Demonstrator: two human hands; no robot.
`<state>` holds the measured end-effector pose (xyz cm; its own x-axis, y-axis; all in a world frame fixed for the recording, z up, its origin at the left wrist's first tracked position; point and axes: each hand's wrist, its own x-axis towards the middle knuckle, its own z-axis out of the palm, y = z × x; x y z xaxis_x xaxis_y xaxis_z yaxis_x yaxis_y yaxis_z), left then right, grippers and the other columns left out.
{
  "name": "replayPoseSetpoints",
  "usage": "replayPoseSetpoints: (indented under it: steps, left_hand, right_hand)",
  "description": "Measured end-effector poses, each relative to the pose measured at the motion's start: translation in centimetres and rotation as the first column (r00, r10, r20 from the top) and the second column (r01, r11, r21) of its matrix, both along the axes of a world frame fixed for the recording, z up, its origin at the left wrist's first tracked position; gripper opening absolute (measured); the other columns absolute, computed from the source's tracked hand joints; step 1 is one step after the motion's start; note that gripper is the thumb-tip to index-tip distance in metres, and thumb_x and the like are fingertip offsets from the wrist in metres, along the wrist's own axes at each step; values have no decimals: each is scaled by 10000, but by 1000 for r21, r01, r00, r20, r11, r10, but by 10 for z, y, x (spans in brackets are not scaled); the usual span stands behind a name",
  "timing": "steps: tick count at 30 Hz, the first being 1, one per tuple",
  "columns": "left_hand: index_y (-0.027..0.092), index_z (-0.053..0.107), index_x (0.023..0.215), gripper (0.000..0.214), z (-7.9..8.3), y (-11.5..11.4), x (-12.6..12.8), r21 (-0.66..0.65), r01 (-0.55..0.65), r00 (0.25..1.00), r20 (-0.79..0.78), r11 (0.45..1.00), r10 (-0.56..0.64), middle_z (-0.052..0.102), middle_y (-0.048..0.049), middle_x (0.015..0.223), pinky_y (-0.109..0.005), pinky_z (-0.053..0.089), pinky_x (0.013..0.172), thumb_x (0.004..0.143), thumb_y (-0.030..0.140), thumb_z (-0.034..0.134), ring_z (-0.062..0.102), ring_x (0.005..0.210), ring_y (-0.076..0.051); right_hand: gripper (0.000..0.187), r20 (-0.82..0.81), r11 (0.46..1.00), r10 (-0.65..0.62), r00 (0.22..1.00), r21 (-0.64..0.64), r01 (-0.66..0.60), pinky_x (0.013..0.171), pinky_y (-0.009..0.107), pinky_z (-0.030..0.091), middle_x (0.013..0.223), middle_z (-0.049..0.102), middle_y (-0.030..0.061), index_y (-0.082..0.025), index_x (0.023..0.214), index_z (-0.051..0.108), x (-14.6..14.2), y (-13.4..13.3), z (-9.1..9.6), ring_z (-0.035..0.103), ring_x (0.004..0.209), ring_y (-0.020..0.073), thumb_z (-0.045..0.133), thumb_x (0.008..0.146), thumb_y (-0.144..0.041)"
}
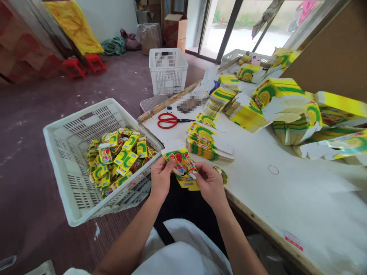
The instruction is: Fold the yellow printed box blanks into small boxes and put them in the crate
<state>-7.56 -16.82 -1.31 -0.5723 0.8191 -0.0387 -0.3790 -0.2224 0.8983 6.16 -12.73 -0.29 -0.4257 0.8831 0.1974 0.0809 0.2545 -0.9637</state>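
Observation:
Between both hands, above my lap at the table's edge, is a yellow and green printed carton (180, 162) with white flaps and red lettering. My left hand (162, 175) is closed on its left side, thumb on the printed face. On its right side, my right hand (209, 179) pinches the same carton near the lower edge. Just beyond lies a fanned stack of flat cartons (202, 137) on the table. To the left stands a white plastic crate (69, 183), holding many small folded boxes (126, 160) in the same print.
Red-handled scissors (168, 120) lie on the white table (258, 191) near its left edge. More carton stacks (246, 110) fill the table's far side, and a rubber band (273, 169) lies at right. Another white crate (168, 72) and red stools (94, 63) stand on the floor.

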Motion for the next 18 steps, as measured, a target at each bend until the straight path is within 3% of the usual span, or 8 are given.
replayPoseSetpoints:
  steps: [3,5,7,9,11,13,15,18]
  left_hand:
    - [204,681,975,259,7,-6,-10,60,-95,983,-151,994,103,728,-41,986,-317,556,848,806,399,701,692,929,-191]
    - [237,622,1099,287,17,-13,-17,192,-212,913,-312,958,264,683,-50,1144,-342,506,968,843,359,670,645,1083,-190]
    - [248,557,1194,417,30,-20,-23,274,-174,795,-528,946,299,633,-73,1228,-392,449,1047,818,359,700,591,1182,-218]
    - [227,503,1272,646,43,-25,-25,155,-12,631,-765,988,128,578,-112,1302,-451,405,1086,720,410,783,533,1252,-281]
    - [200,464,1322,837,51,-27,-24,-124,123,457,-874,985,-167,544,-140,1344,-491,396,1083,614,430,847,503,1270,-332]
    - [198,463,1317,812,54,-25,-20,-359,196,379,-831,913,-408,585,-122,1292,-475,451,1022,622,384,841,562,1194,-324]
    - [210,492,1266,670,51,-22,-15,-449,234,402,-763,863,-506,646,-76,1172,-418,510,927,678,320,794,632,1063,-280]
    - [210,516,1201,626,41,-18,-5,-401,210,494,-743,892,-451,666,-53,1067,-380,530,852,652,306,801,657,959,-260]
  right_hand:
    - [211,97,937,-168,981,326,129,680,296,528,846,734,16,-227,909,686,10,8,5,665,753,185,542,816,-104]
    - [284,168,825,-290,942,543,157,737,331,517,854,737,22,-241,943,704,16,12,10,652,811,203,522,827,-57]
    - [293,222,729,-335,916,677,102,820,378,495,838,732,22,-257,944,715,18,13,17,634,849,213,526,857,-50]
    - [266,242,678,-291,925,734,21,926,414,456,834,728,12,-270,917,717,16,10,23,628,882,207,549,878,-67]
    - [282,248,655,-215,945,754,-49,1036,425,389,841,725,-12,-287,881,707,12,3,29,629,923,185,546,887,-56]
    - [311,234,647,-193,953,760,-56,1115,448,308,924,720,-25,-314,902,694,9,-3,32,610,1041,184,532,891,-50]
    - [298,157,679,-240,958,733,50,1148,518,250,1186,656,17,-334,1104,645,8,-5,31,512,1244,242,572,888,-142]
    - [675,-11,858,-277,961,448,252,1137,566,279,1525,350,115,-282,1460,318,9,-3,26,284,1433,318,618,863,-376]
